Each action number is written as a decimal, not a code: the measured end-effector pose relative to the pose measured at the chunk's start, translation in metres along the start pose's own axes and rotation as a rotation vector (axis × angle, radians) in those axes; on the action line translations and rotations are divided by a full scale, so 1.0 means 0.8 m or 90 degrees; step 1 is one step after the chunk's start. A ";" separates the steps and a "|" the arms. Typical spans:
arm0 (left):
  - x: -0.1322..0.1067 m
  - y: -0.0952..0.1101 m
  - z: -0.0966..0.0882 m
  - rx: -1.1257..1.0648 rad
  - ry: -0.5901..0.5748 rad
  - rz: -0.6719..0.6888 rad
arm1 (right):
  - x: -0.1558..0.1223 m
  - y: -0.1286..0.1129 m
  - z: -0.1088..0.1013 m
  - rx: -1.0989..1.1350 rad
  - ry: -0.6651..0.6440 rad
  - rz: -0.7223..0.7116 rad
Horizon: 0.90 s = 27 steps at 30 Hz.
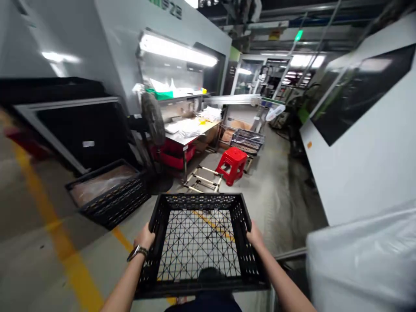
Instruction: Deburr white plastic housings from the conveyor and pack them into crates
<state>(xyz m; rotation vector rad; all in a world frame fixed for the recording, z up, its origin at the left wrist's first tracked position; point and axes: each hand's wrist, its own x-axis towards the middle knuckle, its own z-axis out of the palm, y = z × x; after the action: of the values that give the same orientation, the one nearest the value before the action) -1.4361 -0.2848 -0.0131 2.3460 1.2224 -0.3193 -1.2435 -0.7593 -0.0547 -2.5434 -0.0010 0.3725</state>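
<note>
I carry an empty black plastic lattice crate (199, 240) in front of me, level above the floor. My left hand (145, 237), with a watch on its wrist, grips the crate's left wall. My right hand (254, 236) grips the right wall. Both hands have fingers wrapped over the rim. The floor shows through the crate's open grid bottom.
Another black crate (108, 193) with a clear bag inside sits on the floor at left. Ahead stand a red stool (232, 164), a low wooden frame (203, 178), a lit workbench (186, 130) with red bins below. Large grey machines flank both sides. A plastic-covered bulk (360, 255) is at right.
</note>
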 end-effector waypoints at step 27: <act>0.645 0.669 0.157 0.181 0.054 0.278 | 0.705 -0.031 0.106 0.377 -0.060 0.306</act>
<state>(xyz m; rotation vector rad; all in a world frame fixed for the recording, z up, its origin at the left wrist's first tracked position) -0.7000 -0.2462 -0.1720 2.8148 0.7025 -0.2584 -0.7216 -0.6483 -0.2579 -1.9148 0.6033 0.5760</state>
